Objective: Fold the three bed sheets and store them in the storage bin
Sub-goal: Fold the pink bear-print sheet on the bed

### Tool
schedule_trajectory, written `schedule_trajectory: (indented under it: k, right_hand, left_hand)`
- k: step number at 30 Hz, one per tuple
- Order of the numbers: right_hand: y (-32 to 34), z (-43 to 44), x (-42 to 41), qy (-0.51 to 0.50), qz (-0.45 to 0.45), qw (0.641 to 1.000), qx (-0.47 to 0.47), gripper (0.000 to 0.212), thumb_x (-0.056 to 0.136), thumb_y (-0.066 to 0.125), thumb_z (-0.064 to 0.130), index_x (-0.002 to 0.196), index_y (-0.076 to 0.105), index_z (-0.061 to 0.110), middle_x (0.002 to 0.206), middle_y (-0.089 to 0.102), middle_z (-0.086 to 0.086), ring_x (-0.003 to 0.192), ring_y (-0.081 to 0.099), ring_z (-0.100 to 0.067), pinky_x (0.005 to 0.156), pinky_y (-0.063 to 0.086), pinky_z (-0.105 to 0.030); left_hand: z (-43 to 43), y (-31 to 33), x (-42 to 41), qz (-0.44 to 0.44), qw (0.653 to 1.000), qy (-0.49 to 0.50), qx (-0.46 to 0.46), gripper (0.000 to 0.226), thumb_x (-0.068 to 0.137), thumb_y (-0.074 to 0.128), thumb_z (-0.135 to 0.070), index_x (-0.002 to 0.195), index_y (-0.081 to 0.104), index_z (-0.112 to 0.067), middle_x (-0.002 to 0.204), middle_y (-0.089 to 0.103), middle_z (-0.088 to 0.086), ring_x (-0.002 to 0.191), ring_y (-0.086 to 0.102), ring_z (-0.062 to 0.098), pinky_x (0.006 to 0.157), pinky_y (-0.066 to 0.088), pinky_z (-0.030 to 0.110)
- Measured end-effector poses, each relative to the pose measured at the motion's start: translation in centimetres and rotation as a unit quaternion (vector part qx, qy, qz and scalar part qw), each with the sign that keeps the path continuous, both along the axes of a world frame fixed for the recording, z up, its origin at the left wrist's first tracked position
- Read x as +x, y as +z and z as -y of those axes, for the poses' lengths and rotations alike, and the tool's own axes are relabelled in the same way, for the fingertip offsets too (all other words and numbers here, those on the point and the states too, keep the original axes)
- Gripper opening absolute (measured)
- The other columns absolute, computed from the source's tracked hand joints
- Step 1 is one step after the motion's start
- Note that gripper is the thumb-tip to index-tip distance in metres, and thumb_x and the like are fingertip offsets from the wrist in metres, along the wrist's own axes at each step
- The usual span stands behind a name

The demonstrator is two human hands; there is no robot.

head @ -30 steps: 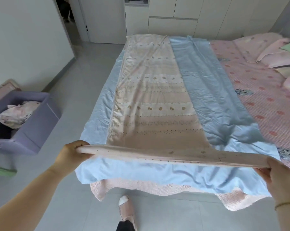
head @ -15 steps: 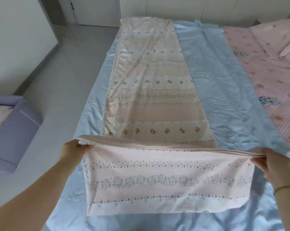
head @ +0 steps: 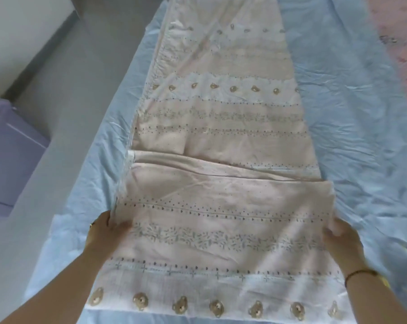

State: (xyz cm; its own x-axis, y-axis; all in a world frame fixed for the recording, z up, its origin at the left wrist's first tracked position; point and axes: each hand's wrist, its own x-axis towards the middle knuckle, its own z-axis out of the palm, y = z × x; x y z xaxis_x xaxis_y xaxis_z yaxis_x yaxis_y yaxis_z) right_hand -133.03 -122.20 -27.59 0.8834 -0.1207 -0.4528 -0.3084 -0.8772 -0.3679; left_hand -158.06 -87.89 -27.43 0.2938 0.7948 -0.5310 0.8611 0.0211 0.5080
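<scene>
- The pale pink cotton bed sheet with rows of dots, leaf sprigs and gold motifs lies as a long narrow strip down the bed, nearer the left edge than the right.
- Its near end is doubled over on top of the strip. The flap's free edge crosses the strip about midway up the view, and the fold line sits at the bed's near edge.
- The left hand holds the flap's left border, with the thumb on the cloth and the fingers curled at the edge.
- The right hand, with a thin bracelet on its wrist, grips the right border the same way. The two hands are set the strip's full width apart.
- Judged from this, the pink sheet has been narrowed lengthwise and has one cross-fold laid. Most of its length still stretches toward the far edge, so several more folds seem needed.
- The light blue satin-like sheet is spread flat beneath it and hangs over the left edge. It looks wholly unfolded.
- The pink checked cloth at the far right corner could be the third sheet or the bed's own cover. I cannot tell which.
- The lavender fabric storage bin stands on the grey floor, well apart from the bed's left edge. Its inside is barely in view, so what it holds cannot be told.
</scene>
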Motion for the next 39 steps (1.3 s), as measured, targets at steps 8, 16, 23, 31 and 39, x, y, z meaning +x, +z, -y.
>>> schedule_trajectory:
  k: [8,16,23,31,39]
  right_hand:
    - [-1.3,4.8,-5.2,-0.079,0.006,0.996,0.041,0.032,0.089,0.056,0.020,0.111,0.054,-0.003,0.091,0.055,-0.019,0.079,0.048,-0.031,0.069,0.033,-0.034]
    - [-0.7,5.0,-4.7,-0.051,0.056,0.997,0.021,0.026,0.093,0.047,0.022,0.104,0.055,0.000,0.093,0.060,-0.026,0.082,0.052,-0.039,0.068,0.035,-0.036]
    - [-1.3,7.6,-5.7,-0.039,-0.048,0.996,0.064,0.032,0.093,0.051,0.022,0.086,0.059,-0.008,0.078,0.052,-0.018,0.075,0.043,-0.029,0.068,0.029,-0.034]
    - [-1.7,5.9,-2.0,-0.033,-0.015,0.999,0.035,0.040,0.085,0.058,0.030,0.102,0.060,-0.006,0.092,0.058,-0.020,0.080,0.051,-0.031,0.072,0.034,-0.032]
    - [-3.1,-1.3,7.5,-0.017,0.052,0.991,0.122,0.046,0.090,0.054,0.019,0.131,0.040,0.001,0.117,0.054,-0.020,0.089,0.049,-0.030,0.072,0.036,-0.033]
  left_hand:
    - [3.2,-0.9,-3.7,-0.040,0.998,0.038,0.031,0.039,0.095,0.044,-0.028,0.120,0.051,0.000,0.107,0.060,0.025,0.084,0.048,0.032,0.071,0.033,0.035]
    - [3.9,-0.4,-4.8,-0.060,0.993,0.075,0.076,0.034,0.097,0.040,-0.020,0.116,0.056,0.003,0.113,0.058,0.031,0.099,0.051,0.045,0.080,0.037,0.043]
    - [4.9,0.0,-5.9,-0.084,0.996,0.027,-0.003,0.041,0.091,0.053,-0.024,0.122,0.050,0.004,0.103,0.057,0.025,0.087,0.049,0.036,0.074,0.031,0.035]
    - [3.7,0.0,-4.5,-0.105,0.991,0.057,0.063,0.044,0.092,0.051,-0.029,0.126,0.046,-0.002,0.118,0.055,0.024,0.109,0.050,0.040,0.092,0.038,0.047]
    - [-2.9,-1.0,8.5,0.049,0.992,0.070,0.089,0.065,0.089,0.055,-0.030,0.143,0.023,-0.016,0.139,0.040,0.015,0.115,0.047,0.037,0.086,0.045,0.044]
